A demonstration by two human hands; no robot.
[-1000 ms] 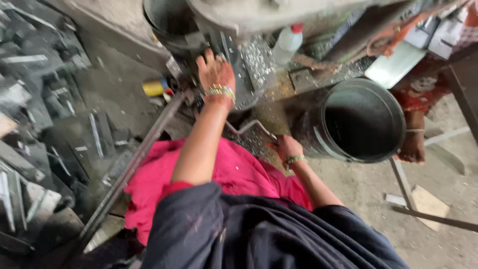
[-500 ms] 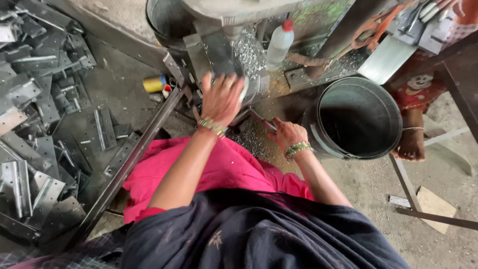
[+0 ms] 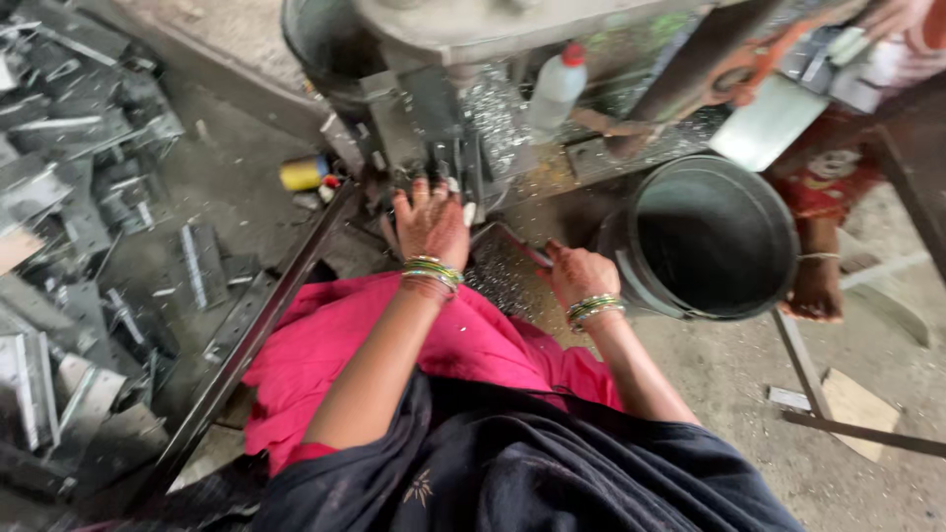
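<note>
My left hand (image 3: pixel 431 222) lies flat with its fingers spread against the lower part of a grey metal press machine (image 3: pixel 434 118). My right hand (image 3: pixel 579 274) is curled on the right rim of a shallow metal tray (image 3: pixel 503 276) that is strewn with shiny metal shavings. The tray sits just below the machine, between my two hands. Both wrists wear green and gold bangles. A pink cloth (image 3: pixel 394 345) covers my lap under my arms.
A dark round bucket (image 3: pixel 714 236) stands right of my right hand. Beyond it are another person's foot (image 3: pixel 813 291) and red garment. A white bottle with a red cap (image 3: pixel 557 89) stands behind the machine. Grey metal brackets (image 3: pixel 89 197) are piled at the left, beside a long steel bar (image 3: pixel 256 335) and a yellow roll (image 3: pixel 303 173).
My left hand has drawn back from higher on the machine to its lower part. My right hand has stayed at the tray's rim. The view has shifted slightly.
</note>
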